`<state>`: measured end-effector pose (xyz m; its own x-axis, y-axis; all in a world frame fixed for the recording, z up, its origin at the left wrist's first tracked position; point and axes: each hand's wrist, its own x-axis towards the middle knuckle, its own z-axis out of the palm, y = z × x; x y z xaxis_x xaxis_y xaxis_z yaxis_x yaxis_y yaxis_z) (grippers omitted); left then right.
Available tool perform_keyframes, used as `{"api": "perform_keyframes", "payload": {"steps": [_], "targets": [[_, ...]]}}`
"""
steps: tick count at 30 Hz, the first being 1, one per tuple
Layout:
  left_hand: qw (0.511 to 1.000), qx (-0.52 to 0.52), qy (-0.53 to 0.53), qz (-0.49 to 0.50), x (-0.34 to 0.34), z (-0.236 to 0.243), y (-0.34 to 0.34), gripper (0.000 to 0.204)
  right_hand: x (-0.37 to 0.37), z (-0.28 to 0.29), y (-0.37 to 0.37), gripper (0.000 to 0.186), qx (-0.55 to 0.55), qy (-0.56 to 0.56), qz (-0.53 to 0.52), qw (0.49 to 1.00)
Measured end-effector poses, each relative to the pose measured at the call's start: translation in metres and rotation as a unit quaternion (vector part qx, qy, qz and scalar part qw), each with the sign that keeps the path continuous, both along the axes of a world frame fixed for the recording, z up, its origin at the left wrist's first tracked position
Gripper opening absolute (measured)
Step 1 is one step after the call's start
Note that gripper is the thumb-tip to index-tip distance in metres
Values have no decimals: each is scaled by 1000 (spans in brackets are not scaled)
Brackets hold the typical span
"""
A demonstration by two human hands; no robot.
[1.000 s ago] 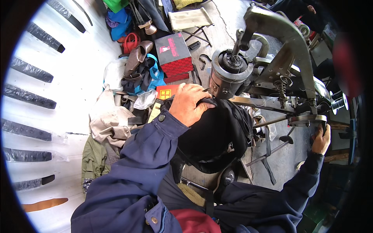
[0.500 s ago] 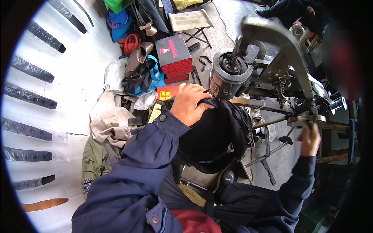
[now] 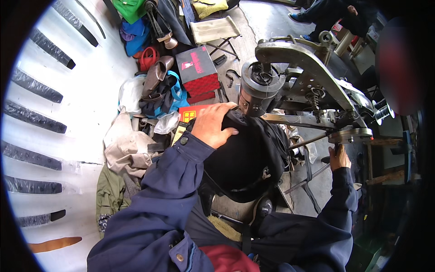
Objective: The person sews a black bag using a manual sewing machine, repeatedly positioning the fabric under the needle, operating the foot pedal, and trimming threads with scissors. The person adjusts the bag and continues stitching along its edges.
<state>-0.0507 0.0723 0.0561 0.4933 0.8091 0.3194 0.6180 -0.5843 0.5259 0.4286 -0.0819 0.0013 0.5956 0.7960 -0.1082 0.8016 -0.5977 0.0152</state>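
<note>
A black fabric bag hangs over my lap, its upper edge at the round head of a metal hand-cranked sewing machine. My left hand lies on that edge, fingers stretched toward the machine head and thumb spread apart on the cloth. Over at the right, my right hand is closed on a dark handle just under the machine's flat hand wheel; part of the handle is hidden by the fingers. The needle's contact with the cloth cannot be made out.
Left of the bag lie beige cloth, a brown shoe and a dark-topped red box. A folding stool stands farther off. Wrapped dark strips line the white surface at left. Another person's leg shows at the far right.
My right hand has moved left with the turning wheel. The machine's upper arm has shifted down and left. My left hand's pinch on the cloth has loosened, with the thumb now spread.
</note>
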Motion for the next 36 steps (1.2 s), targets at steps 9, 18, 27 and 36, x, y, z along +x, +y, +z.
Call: {"api": "perform_keyframes", "payload": {"steps": [9,18,27,36], "targets": [[976,-134,166,35,-21,-2,10,83,-190,61,31,74,237,527,181,796],[983,-143,13,115,-15,-1,8,20,-220,39,55,62,60,578,184,793],[980,-46,-183,61,-6,18,46,22,-266,85,30,38,86,863,52,495],[975,-7,-198,-103,59,4,85,33,-341,55,24,30,190,888,-35,416]]}}
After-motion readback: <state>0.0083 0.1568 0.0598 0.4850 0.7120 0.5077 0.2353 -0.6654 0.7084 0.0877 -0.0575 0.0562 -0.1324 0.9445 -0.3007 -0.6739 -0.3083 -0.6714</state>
